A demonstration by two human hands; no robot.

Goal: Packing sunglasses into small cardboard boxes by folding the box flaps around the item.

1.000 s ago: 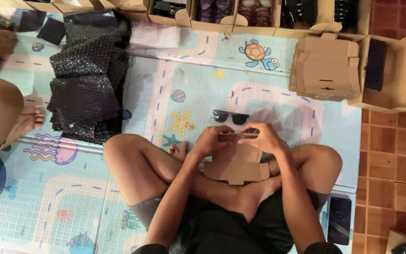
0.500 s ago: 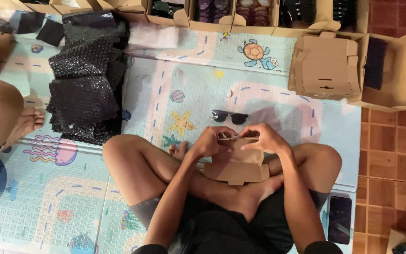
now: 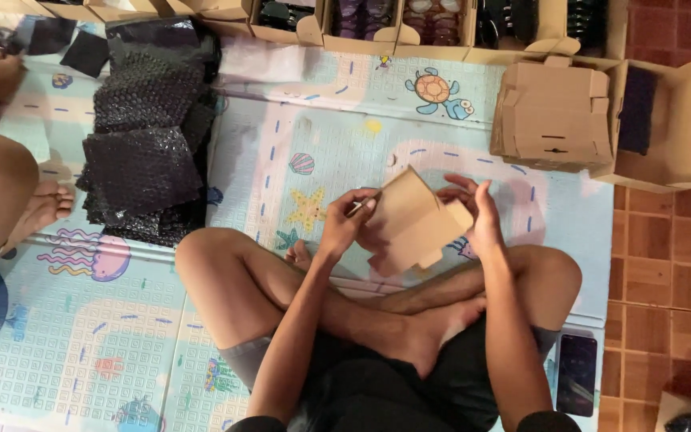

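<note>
Cardboard box blank [image 3: 411, 220] tilts between left hand [image 3: 345, 226] and right hand [image 3: 477, 212].

I sit cross-legged on a pastel foam play mat [image 3: 337, 136] printed with sea creatures, spread over a red tiled floor [image 3: 665, 264]. On the mat to my left lies a heap of black bubble-wrap sheets [image 3: 149, 152]. A stack of flat cardboard blanks [image 3: 553, 116] rests at its far right corner, and open cardboard boxes [image 3: 433, 28] line its far edge.

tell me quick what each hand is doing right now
Left hand: closed on the left edge of the flat cardboard piece.
Right hand: fingers spread, touching the cardboard's right side; a firm grip cannot be told.
</note>
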